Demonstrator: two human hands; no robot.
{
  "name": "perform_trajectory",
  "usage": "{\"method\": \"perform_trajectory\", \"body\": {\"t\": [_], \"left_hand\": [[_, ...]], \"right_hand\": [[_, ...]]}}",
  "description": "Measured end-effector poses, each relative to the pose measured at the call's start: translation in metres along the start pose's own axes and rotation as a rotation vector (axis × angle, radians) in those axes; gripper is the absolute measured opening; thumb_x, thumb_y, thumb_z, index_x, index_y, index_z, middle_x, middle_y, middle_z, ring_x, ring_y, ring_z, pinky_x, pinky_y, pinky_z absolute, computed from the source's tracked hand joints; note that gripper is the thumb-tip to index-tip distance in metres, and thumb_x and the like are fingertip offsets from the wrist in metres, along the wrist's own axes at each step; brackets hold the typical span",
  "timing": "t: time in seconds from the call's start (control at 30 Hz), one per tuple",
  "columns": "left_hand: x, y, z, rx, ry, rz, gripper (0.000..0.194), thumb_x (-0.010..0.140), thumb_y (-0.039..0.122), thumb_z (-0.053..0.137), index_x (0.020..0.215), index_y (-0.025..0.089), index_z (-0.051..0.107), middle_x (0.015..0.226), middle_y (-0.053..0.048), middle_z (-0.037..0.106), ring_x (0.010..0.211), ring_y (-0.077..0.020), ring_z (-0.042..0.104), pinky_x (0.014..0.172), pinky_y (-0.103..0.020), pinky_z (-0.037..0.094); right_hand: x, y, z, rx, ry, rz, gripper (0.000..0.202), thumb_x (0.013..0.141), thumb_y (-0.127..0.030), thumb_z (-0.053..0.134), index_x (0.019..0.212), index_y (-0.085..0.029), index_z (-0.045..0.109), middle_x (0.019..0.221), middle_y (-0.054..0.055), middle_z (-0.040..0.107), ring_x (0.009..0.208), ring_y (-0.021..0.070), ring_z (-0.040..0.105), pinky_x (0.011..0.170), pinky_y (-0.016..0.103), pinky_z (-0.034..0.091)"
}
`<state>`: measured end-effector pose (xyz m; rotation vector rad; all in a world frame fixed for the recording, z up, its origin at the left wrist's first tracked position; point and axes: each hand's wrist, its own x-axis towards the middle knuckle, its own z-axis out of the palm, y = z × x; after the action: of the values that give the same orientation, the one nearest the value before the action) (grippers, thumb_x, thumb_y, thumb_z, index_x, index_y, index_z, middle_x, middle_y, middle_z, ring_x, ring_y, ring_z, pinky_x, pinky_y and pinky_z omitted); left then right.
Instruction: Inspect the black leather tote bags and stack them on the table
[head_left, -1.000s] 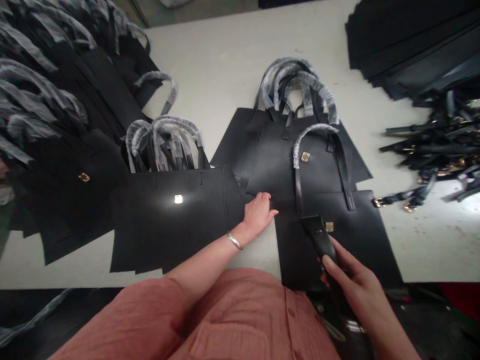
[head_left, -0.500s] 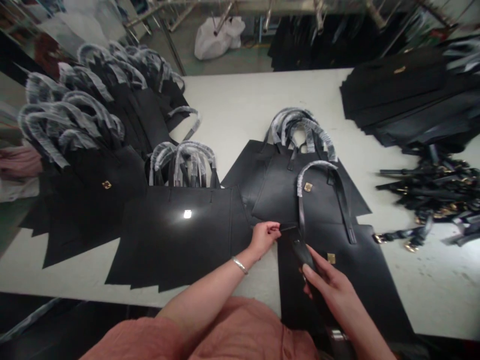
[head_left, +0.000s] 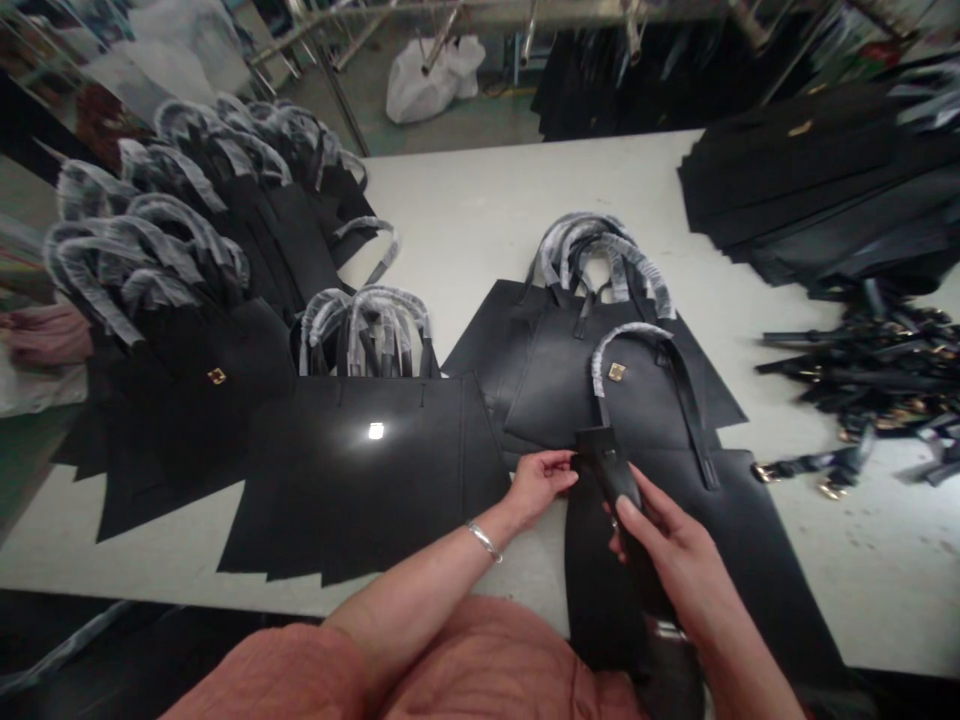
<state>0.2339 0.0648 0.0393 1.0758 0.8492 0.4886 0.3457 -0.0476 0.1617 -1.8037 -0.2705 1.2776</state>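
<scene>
Near black bag panel [head_left: 757,560], 1: on bench [head_left: 450,190], gold plate now hidden. Left hand [head_left: 536,488]: pinched closed on panel's upper-left corner. Right hand [head_left: 667,540]: wrapped round 1 black tool [head_left: 613,472], now crossing panel's top edge; work apparently centres there.

A black handheld tool [head_left: 619,476] slants over a black bag panel [head_left: 757,545].

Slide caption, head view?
Left hand at the edge of a flat black leather-look panel, right hand gripping an elongated black tool.
</scene>
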Motion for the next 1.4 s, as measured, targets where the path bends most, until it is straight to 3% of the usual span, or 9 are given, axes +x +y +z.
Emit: {"method": "perform_trajectory", "body": {"t": [0.17, 0.33, 0.43, 0.6, 0.87, 1.0, 1.23, 1.33, 1.4], "left_hand": [[0.000, 0.002, -0.002, 0.103, -0.034, -0.026, 0.023, 0.071, 0.030, 0.070, 0.085, 0.012, 0.069, 0.072, -0.002, 0.062, 0.063, -0.0113, 0.054, 0.061, -0.023, 0.045], [0.014, -0.003, -0.009, 0.286, 0.027, -0.023, 0.014, 0.076, 0.025, 0.063, 0.086, 0.015, 0.064, 0.069, 0.003, 0.056, 0.061, -0.0096, 0.050, 0.060, -0.021, 0.040], [0.021, -0.004, -0.008, 0.436, 0.050, 0.010, 0.019, 0.071, 0.026, 0.071, 0.063, 0.016, 0.056, 0.056, 0.006, 0.046, 0.057, -0.0101, 0.043, 0.058, -0.021, 0.035], [0.040, 0.002, 0.008, 0.580, 0.183, 0.131, 0.034, 0.082, 0.028, 0.063, 0.056, 0.018, 0.043, 0.052, 0.007, 0.037, 0.057, -0.0106, 0.036, 0.060, -0.023, 0.029], [0.062, 0.015, 0.017, 0.595, 0.279, 0.248, 0.023, 0.086, 0.025, 0.060, 0.066, 0.017, 0.052, 0.058, 0.006, 0.047, 0.060, -0.0103, 0.043, 0.062, -0.021, 0.032], [0.057, 0.058, 0.010, 0.494, 0.221, 0.319, 0.015, 0.088, 0.025, 0.057, 0.076, 0.015, 0.058, 0.066, 0.003, 0.057, 0.062, -0.0100, 0.050, 0.061, -0.020, 0.039], [0.031, 0.200, 0.021, 0.095, 0.043, 0.594, 0.025, 0.084, 0.039, 0.066, 0.096, 0.017, 0.061, 0.081, 0.001, 0.062, 0.069, -0.0116, 0.063, 0.057, -0.020, 0.048], [0.027, 0.217, 0.057, 0.119, -0.008, 0.657, 0.023, 0.089, 0.040, 0.060, 0.093, 0.017, 0.060, 0.077, 0.002, 0.060, 0.069, -0.0123, 0.064, 0.055, -0.019, 0.048], [0.029, 0.201, 0.087, 0.214, -0.155, 0.604, 0.022, 0.091, 0.037, 0.058, 0.087, 0.015, 0.060, 0.072, 0.002, 0.060, 0.065, -0.0120, 0.063, 0.054, -0.020, 0.047]], "right_hand": [[-0.004, 0.005, -0.004, 0.025, -0.063, 0.012, 0.083, 0.067, -0.050, 0.076, 0.138, -0.014, 0.051, 0.068, -0.002, 0.064, 0.051, 0.0138, 0.056, 0.048, 0.027, 0.046], [-0.021, 0.000, -0.046, 0.056, 0.340, -0.070, 0.068, 0.072, -0.048, 0.073, 0.134, -0.027, 0.056, 0.081, 0.001, 0.066, 0.055, 0.0145, 0.057, 0.049, 0.027, 0.046], [-0.045, 0.004, -0.076, 0.029, 0.508, -0.002, 0.057, 0.073, -0.050, 0.071, 0.126, -0.031, 0.063, 0.087, 0.005, 0.066, 0.058, 0.0175, 0.057, 0.047, 0.028, 0.046], [-0.077, 0.034, -0.090, 0.033, 0.689, 0.129, 0.071, 0.064, -0.054, 0.076, 0.130, -0.030, 0.061, 0.087, 0.008, 0.068, 0.057, 0.0212, 0.059, 0.043, 0.031, 0.046], [-0.093, 0.085, -0.078, 0.147, 0.554, 0.230, 0.085, 0.055, -0.051, 0.083, 0.133, -0.029, 0.058, 0.079, 0.004, 0.073, 0.059, 0.0229, 0.065, 0.046, 0.030, 0.053], [-0.091, 0.100, -0.078, 0.164, 0.509, 0.237, 0.090, 0.053, -0.055, 0.083, 0.135, -0.029, 0.056, 0.071, 0.003, 0.074, 0.061, 0.0253, 0.067, 0.046, 0.031, 0.055], [-0.090, 0.105, -0.087, 0.285, 0.512, 0.162, 0.080, 0.065, -0.052, 0.080, 0.136, -0.030, 0.053, 0.072, -0.001, 0.074, 0.056, 0.0201, 0.066, 0.046, 0.026, 0.053], [-0.094, 0.100, -0.093, 0.288, 0.552, 0.186, 0.086, 0.062, -0.055, 0.080, 0.139, -0.028, 0.051, 0.072, 0.001, 0.075, 0.060, 0.0245, 0.069, 0.045, 0.029, 0.054], [-0.098, 0.094, -0.098, 0.311, 0.590, 0.212, 0.091, 0.059, -0.056, 0.082, 0.139, -0.028, 0.050, 0.068, 0.001, 0.075, 0.059, 0.0258, 0.069, 0.044, 0.029, 0.054]]}}
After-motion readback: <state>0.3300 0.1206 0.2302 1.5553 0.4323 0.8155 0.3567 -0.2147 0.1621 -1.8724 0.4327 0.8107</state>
